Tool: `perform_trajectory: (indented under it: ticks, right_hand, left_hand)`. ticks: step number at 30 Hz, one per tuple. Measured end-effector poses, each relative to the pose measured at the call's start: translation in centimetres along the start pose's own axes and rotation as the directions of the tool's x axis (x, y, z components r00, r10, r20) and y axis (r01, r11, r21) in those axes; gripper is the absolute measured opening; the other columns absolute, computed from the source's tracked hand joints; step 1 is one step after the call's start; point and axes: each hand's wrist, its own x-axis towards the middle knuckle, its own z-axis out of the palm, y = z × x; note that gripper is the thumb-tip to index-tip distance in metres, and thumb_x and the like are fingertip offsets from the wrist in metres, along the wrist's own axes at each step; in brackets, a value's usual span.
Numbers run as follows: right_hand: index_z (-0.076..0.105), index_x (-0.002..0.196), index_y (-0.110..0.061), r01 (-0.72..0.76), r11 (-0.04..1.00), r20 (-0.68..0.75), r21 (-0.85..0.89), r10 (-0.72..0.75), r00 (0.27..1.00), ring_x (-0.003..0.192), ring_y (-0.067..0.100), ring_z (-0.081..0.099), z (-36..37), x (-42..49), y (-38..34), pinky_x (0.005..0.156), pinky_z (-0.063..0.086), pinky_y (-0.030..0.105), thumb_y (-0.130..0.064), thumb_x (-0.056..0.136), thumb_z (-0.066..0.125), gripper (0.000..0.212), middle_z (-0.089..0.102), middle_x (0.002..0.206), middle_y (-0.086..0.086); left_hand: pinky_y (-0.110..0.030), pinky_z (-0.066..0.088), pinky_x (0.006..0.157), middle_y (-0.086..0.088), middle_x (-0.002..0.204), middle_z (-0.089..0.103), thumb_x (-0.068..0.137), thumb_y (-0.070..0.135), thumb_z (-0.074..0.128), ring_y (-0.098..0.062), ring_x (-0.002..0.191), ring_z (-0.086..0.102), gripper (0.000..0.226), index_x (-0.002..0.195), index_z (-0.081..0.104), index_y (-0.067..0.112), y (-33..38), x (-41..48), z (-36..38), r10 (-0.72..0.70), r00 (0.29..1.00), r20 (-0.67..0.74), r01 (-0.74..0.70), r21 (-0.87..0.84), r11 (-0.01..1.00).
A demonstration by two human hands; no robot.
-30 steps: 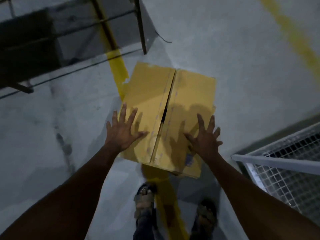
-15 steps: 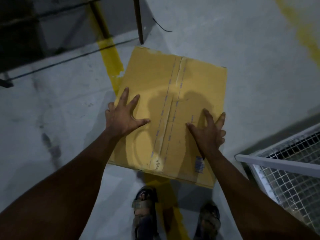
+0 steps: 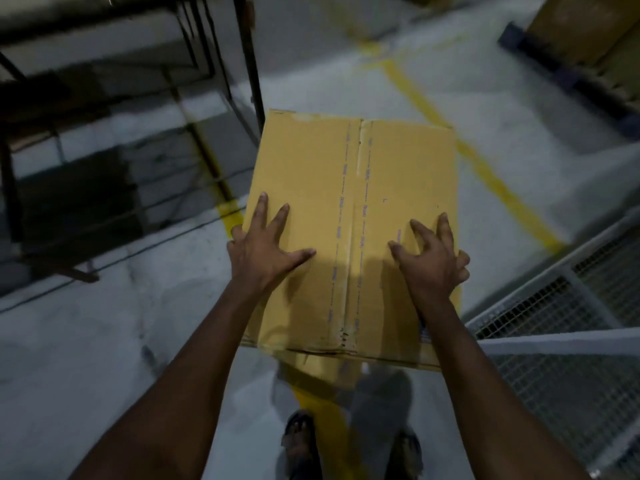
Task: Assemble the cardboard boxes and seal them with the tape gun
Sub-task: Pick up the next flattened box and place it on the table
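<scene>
**Box is seen closer, hands are moved out to its sides**

The cardboard box [image 3: 346, 188] is seen bigger and nearer than half a second ago, and both hands are now spread wider apart on it. The left hand [image 3: 266, 251] is laid flat on the top by the left edge, with straight, spread fingers. The right hand [image 3: 433, 258] is bent like a claw, and its outer fingers are hooked over the right edge. The box is held above the grey floor [image 3: 104, 341], in front of two sandals [image 3: 298, 441]. It is brown, smooth and square-cornered. A shiny tape strip [image 3: 358, 202] with small purple print is stuck along the middle seam.
</scene>
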Motion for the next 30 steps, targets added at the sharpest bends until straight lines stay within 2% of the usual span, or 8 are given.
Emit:
perform_trajectory:
  ticks: [6, 10, 13, 16, 21, 30]
  right_hand:
    - [0.066, 0.118, -0.045, -0.008, 0.992, -0.162, 0.123, 0.028, 0.986, 0.132, 0.033, 0.033, -16.3, -1.9, -4.4, 0.103, 0.026, 0.045, -0.044, 0.080, 0.071, 0.038, 0.032, 0.156, -0.019]
    - [0.068, 0.111, -0.045, -0.012, 0.981, -0.275, 0.193, 0.066, 0.959, 0.129, 0.031, 0.035, -25.8, -2.9, -3.9, 0.100, 0.027, 0.043, -0.039, 0.081, 0.069, 0.031, 0.041, 0.151, -0.021]
    - [0.069, 0.107, -0.045, -0.014, 0.973, -0.353, 0.230, 0.097, 0.931, 0.125, 0.031, 0.041, -32.0, -3.0, -1.3, 0.098, 0.028, 0.042, -0.038, 0.079, 0.066, 0.029, 0.045, 0.147, -0.023]
    - [0.069, 0.105, -0.044, -0.023, 0.967, -0.415, 0.255, 0.131, 0.900, 0.124, 0.029, 0.046, -37.8, -3.3, 3.1, 0.098, 0.027, 0.042, -0.039, 0.078, 0.063, 0.028, 0.049, 0.144, -0.023]
    - [0.069, 0.106, -0.045, -0.142, 0.953, -0.470, 0.267, 0.257, 0.844, 0.122, 0.030, 0.043, -47.0, -4.6, 12.4, 0.098, 0.028, 0.045, -0.036, 0.082, 0.062, 0.026, 0.051, 0.142, -0.018]
    - [0.069, 0.105, -0.044, -0.300, 0.930, -0.480, 0.213, 0.367, 0.797, 0.119, 0.032, 0.042, -57.7, -8.0, 31.3, 0.093, 0.028, 0.046, -0.039, 0.080, 0.065, 0.027, 0.051, 0.142, -0.015]
  left_hand:
    - [-0.058, 0.036, 0.105, 0.016, 0.165, -0.005, 0.063, 0.093, 0.048, -0.045, 0.135, 0.031, 0.106, 0.153, 0.022, 0.045, 9.5, -3.9, -13.6, 0.078, 0.993, -0.086, -0.081, -0.026, 0.996]
    - [-0.059, 0.033, 0.107, 0.016, 0.165, -0.005, 0.064, 0.091, 0.051, -0.044, 0.139, 0.027, 0.105, 0.153, 0.021, 0.045, 16.3, -7.3, -19.1, 0.136, 0.983, -0.123, -0.142, -0.044, 0.989]
    - [-0.056, 0.033, 0.108, 0.016, 0.165, -0.005, 0.062, 0.094, 0.045, -0.044, 0.139, 0.027, 0.106, 0.153, 0.021, 0.045, 21.8, -9.9, -21.0, 0.187, 0.969, -0.161, -0.198, -0.055, 0.979]
    - [-0.053, 0.032, 0.108, 0.015, 0.165, -0.006, 0.063, 0.093, 0.042, -0.042, 0.135, 0.030, 0.104, 0.152, 0.021, 0.045, 28.3, -13.3, -21.2, 0.237, 0.955, -0.179, -0.251, -0.057, 0.966]
    - [-0.051, 0.034, 0.102, 0.016, 0.164, -0.003, 0.068, 0.088, 0.045, -0.040, 0.129, 0.034, 0.095, 0.151, 0.021, 0.047, 39.8, -19.7, -18.8, 0.327, 0.934, -0.144, -0.339, -0.066, 0.939]
    - [-0.054, 0.031, 0.106, 0.012, 0.165, -0.001, 0.070, 0.086, 0.049, -0.042, 0.134, 0.031, 0.094, 0.151, 0.024, 0.046, 56.0, -29.3, -10.0, 0.451, 0.891, 0.049, -0.447, -0.086, 0.891]
